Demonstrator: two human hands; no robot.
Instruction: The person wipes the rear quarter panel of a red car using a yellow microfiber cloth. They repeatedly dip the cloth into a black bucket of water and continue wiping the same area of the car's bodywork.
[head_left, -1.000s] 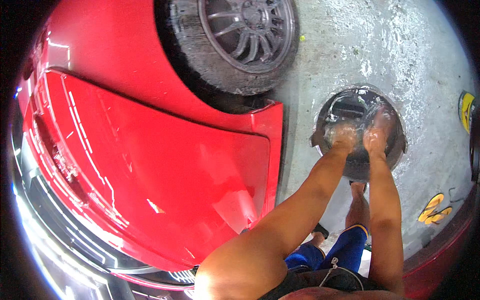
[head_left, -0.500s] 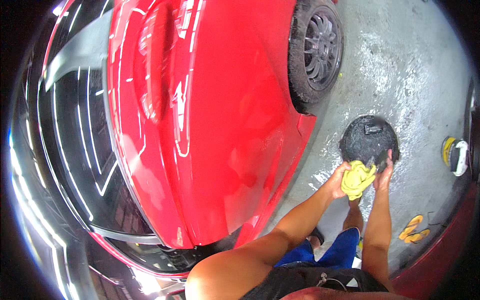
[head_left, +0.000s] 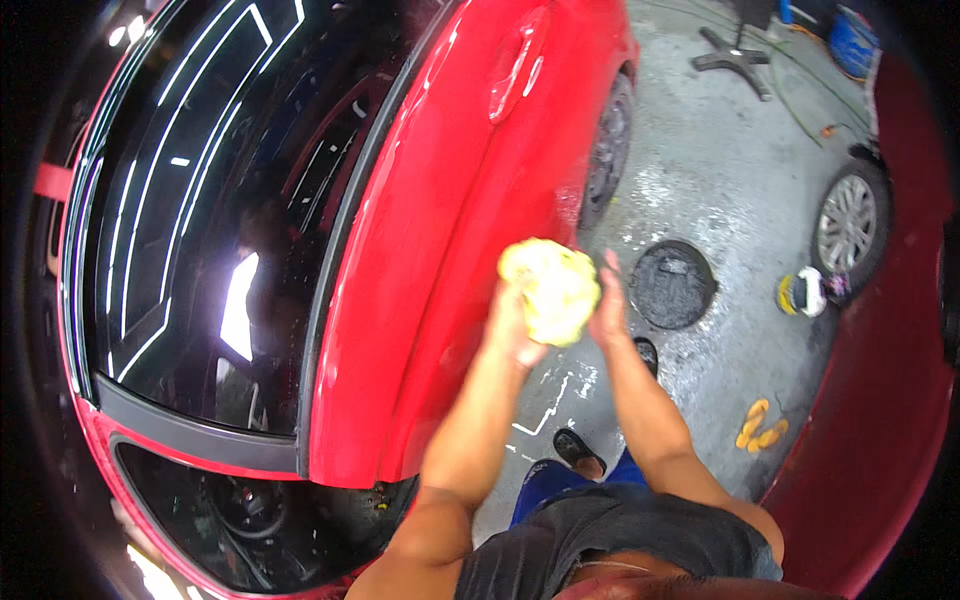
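Note:
A crumpled yellow cloth (head_left: 552, 290) is in my left hand (head_left: 512, 325), whose fingers wrap round its left side. My right hand (head_left: 609, 305) is at the cloth's right edge with its fingers stretched out; I cannot tell whether it touches the cloth. Both hands are raised beside the side of a glossy red car (head_left: 440, 270). A black round tub (head_left: 675, 285) sits on the floor to the right of my right hand, holding something dark and wet-looking.
On the wet grey floor (head_left: 720, 190) lie yellow flip-flops (head_left: 762, 428). A yellow, black and white item (head_left: 802, 292) stands by the wheel (head_left: 848, 225) of a dark red car (head_left: 850, 430). Farther off are a black stand base (head_left: 735, 62), a hose (head_left: 800, 110) and a blue bucket (head_left: 853, 42).
My hands and the yellow cloth have risen from the black tub and shifted left toward the red car. The view has turned, showing more of the car's window and the floor at right.

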